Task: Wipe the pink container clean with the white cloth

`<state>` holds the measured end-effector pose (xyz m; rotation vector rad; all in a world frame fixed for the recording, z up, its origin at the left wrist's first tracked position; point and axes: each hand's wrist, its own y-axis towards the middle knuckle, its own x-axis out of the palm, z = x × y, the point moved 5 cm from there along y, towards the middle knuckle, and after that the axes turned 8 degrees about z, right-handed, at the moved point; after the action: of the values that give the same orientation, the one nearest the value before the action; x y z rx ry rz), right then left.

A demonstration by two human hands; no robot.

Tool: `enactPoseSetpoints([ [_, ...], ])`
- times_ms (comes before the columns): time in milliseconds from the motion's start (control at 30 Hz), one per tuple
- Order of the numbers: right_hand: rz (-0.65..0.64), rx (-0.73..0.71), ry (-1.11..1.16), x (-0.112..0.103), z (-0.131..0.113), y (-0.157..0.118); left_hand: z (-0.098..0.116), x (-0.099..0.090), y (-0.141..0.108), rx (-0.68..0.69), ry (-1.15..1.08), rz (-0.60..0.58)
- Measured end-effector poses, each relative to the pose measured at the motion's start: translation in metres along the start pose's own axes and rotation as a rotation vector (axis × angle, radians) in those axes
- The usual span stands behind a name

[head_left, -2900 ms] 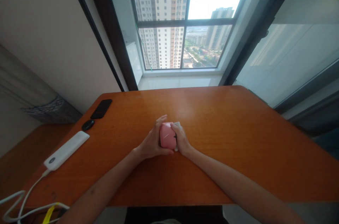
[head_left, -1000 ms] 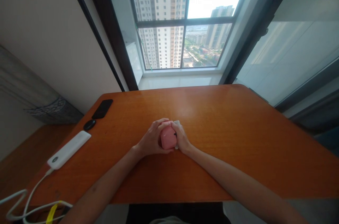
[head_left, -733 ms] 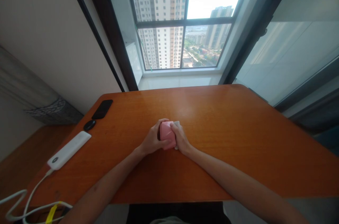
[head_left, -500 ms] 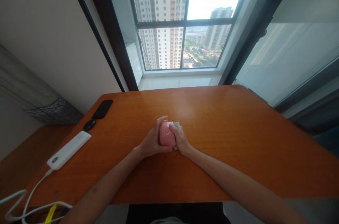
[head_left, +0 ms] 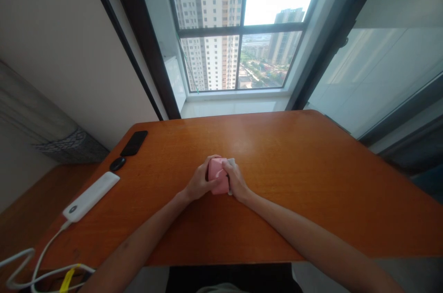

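Note:
A small pink object [head_left: 217, 170] is held between both hands above the near middle of the brown table [head_left: 277, 182]. My left hand [head_left: 200, 183] grips its left side, with the thumb lying across the lower front. On the right side, my right hand [head_left: 237, 181] is closed round it, its thumb on the upper right face. Something pale grey or white [head_left: 231, 162] shows at the right edge of the pink object, by the right fingers; most of it is hidden by that hand.
On the table's left side lie a black phone [head_left: 134, 143], a round black object [head_left: 117, 164] and a white power strip or power bank [head_left: 92, 196]. White cables [head_left: 44, 249] with a yellow tag [head_left: 67, 279] run at the lower left. A window [head_left: 238, 62] stands beyond the table.
My left thumb has moved up from below the pink object onto its front face, and the left fingers have drawn in a little. The right hand has barely moved.

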<state>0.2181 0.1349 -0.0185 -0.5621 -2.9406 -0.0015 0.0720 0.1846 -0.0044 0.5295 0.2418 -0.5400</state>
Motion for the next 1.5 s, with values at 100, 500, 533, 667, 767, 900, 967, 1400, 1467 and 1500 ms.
enactPoseSetpoints([
  [100, -0.019, -0.035, -0.011, 0.001, -0.006, -0.003, -0.004, 0.0, -0.002, -0.011, -0.049, -0.007],
  [500, 0.051, -0.05, 0.035, -0.002, 0.0, 0.004, 0.008, -0.008, -0.004, 0.32, 0.27, -0.001],
  [533, 0.046, -0.04, 0.036, -0.002, 0.0, 0.003, 0.008, -0.007, -0.003, 0.283, 0.235, 0.015],
  [667, -0.021, 0.054, -0.006, 0.001, 0.002, 0.0, -0.006, -0.001, -0.001, 0.018, 0.047, -0.002],
  [767, -0.01, 0.014, -0.017, 0.0, -0.002, -0.001, -0.014, 0.001, -0.004, -0.028, -0.04, -0.025],
  [900, -0.008, -0.003, 0.011, 0.0, -0.001, 0.0, -0.008, -0.006, -0.007, 0.165, 0.078, -0.044],
  [967, 0.001, 0.002, 0.029, -0.001, 0.003, 0.002, -0.002, -0.008, -0.008, 0.287, 0.228, -0.076],
  [1400, 0.005, 0.037, 0.006, 0.001, 0.002, 0.0, 0.0, -0.001, 0.0, -0.022, 0.041, -0.005],
  [1467, 0.009, -0.004, 0.001, 0.001, -0.004, -0.002, -0.005, 0.0, -0.002, -0.04, -0.023, -0.012],
  [1500, 0.004, -0.02, -0.004, 0.001, -0.006, -0.002, -0.006, -0.002, -0.003, -0.013, -0.031, -0.004],
])
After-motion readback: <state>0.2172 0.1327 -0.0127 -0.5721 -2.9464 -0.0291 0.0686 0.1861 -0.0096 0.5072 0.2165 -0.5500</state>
